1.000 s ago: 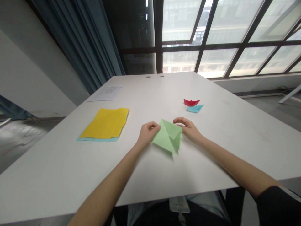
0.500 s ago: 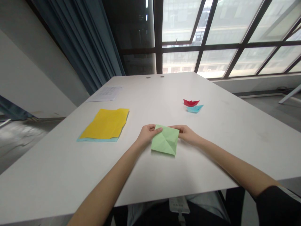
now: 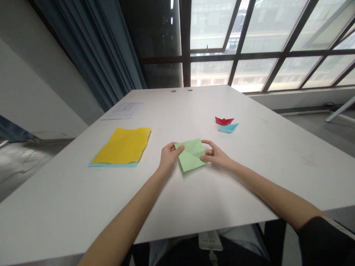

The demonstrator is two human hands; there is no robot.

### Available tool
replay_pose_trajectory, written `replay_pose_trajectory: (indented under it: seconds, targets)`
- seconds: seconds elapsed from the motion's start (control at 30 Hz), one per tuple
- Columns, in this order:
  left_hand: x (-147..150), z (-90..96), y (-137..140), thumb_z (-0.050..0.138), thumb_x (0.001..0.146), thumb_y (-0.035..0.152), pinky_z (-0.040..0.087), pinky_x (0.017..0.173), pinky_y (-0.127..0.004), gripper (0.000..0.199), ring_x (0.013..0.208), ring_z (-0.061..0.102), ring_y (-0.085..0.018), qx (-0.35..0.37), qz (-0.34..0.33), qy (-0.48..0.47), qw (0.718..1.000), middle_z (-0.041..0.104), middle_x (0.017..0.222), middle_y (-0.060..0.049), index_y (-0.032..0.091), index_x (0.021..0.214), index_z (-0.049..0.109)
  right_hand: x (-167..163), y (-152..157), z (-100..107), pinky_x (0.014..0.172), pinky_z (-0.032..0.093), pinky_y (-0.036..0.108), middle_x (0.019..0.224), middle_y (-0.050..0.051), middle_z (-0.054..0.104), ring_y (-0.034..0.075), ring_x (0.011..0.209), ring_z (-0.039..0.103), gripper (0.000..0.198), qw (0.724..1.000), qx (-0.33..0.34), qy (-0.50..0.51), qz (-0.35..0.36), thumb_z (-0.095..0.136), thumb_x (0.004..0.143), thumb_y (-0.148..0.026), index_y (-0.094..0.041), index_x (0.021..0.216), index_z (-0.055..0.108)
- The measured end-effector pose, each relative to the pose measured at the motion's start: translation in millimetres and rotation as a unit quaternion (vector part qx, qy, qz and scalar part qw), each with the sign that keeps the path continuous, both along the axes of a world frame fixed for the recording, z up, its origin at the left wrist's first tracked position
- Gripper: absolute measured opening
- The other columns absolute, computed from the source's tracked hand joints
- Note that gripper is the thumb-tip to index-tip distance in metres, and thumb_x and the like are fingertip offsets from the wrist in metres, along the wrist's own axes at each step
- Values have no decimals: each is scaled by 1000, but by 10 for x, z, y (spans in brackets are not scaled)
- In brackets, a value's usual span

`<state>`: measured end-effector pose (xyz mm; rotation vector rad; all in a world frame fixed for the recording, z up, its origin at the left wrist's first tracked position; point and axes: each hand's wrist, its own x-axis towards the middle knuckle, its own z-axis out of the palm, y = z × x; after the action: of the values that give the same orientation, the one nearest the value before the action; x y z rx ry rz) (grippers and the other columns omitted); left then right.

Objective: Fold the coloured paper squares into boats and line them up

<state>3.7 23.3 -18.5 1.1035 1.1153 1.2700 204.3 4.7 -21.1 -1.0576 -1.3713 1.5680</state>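
A folded square of light green paper with crease lines is held just above the table, tilted toward me. My left hand grips its left edge, thumb on top and the other fingers behind. At the right edge my right hand has the paper between its thumb and fingers, with the index finger arched at the upper corner. Beyond my right hand a red paper boat and a light blue paper boat lie close together.
On the left of the white table lies a stack of yellow paper over light blue paper. Farther back is a printed white sheet. A blue curtain and windows stand behind the table.
The green paper has turned in my hands and moved slightly up and left. My right thumb now rests on its front face at the right edge.
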Motion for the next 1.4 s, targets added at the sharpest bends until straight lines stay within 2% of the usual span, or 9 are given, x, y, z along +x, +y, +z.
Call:
replay_pose_trajectory:
  seconds: [0.23, 0.3, 0.4, 0.53, 0.67, 0.77, 0.97, 1.17, 1.4]
  targets:
    - [-12, 20, -72, 59, 64, 20, 43, 62, -26, 36, 59, 55, -12, 66, -52, 196, 977, 55, 62, 5, 20, 98, 48, 141, 148, -13, 56, 44, 25, 64, -7, 59, 11, 55, 54, 68, 989, 54, 0, -136, 72, 59, -30, -24, 117, 36]
    - [-8, 37, -130, 57, 66, 18, 43, 79, -34, 42, 84, 57, -18, 175, -47, 337, 924, 60, 87, -2, 21, 107, 48, 185, 188, -40, 54, 42, 24, 65, -6, 60, 10, 54, 53, 66, 986, 77, -23, -148, 71, 60, -31, -24, 116, 37]
    - [0, 58, -200, 57, 70, 16, 29, 97, -45, 40, 117, 39, -26, 334, -63, 506, 793, 45, 124, -10, 24, 110, 53, 239, 217, -89, 49, 38, 23, 63, -5, 60, 10, 50, 50, 55, 982, 119, -108, -98, 67, 65, -32, -22, 113, 42]
    - [20, 53, -226, 52, 79, 20, 33, 95, -42, 30, 116, 41, -24, 397, -196, 561, 700, 42, 129, -10, 24, 108, 58, 255, 197, -103, 55, 42, 26, 74, -1, 65, 12, 59, 54, 41, 952, 192, -225, -78, 59, 73, -31, -22, 112, 47]
    - [52, 28, -222, 45, 85, 22, 37, 91, -38, 27, 112, 46, -21, 388, -252, 570, 679, 45, 128, -10, 25, 107, 60, 237, 162, -33, 78, 43, 35, 104, 6, 62, 19, 91, 56, 35, 882, 334, -319, -96, 60, 74, -29, -21, 107, 53]
    - [74, 19, -226, 42, 87, 25, 35, 90, -40, 27, 110, 48, -21, 366, -237, 601, 670, 50, 122, -10, 26, 107, 59, 225, 139, 14, 88, 38, 36, 101, 6, 63, 20, 97, 53, 23, 832, 418, -361, -54, 60, 76, -29, -20, 97, 60]
    - [124, 26, -239, 39, 89, 30, 34, 85, -41, 29, 103, 49, -22, 314, -167, 666, 655, 52, 121, -8, 27, 113, 55, 180, 101, -14, 82, 36, 36, 93, 4, 66, 21, 95, 53, 15, 777, 433, -455, 37, 54, 81, -30, -23, 90, 65]
    - [154, 7, -213, 39, 88, 34, 36, 85, -40, 34, 103, 48, -24, 297, -161, 674, 657, 56, 118, -7, 23, 117, 52, 168, 118, -48, 82, 35, 36, 96, 4, 66, 21, 95, 53, 18, 774, 411, -479, 47, 49, 84, -29, -23, 93, 63]
    - [109, -105, -153, 25, 91, 42, 22, 103, -52, 50, 132, 25, -23, 238, -210, 672, 669, 30, 144, -8, 21, 136, 29, 174, 142, -63, 84, 36, 35, 97, 5, 65, 19, 96, 53, 18, 776, 406, -481, 47, 49, 85, -29, -23, 94, 63]
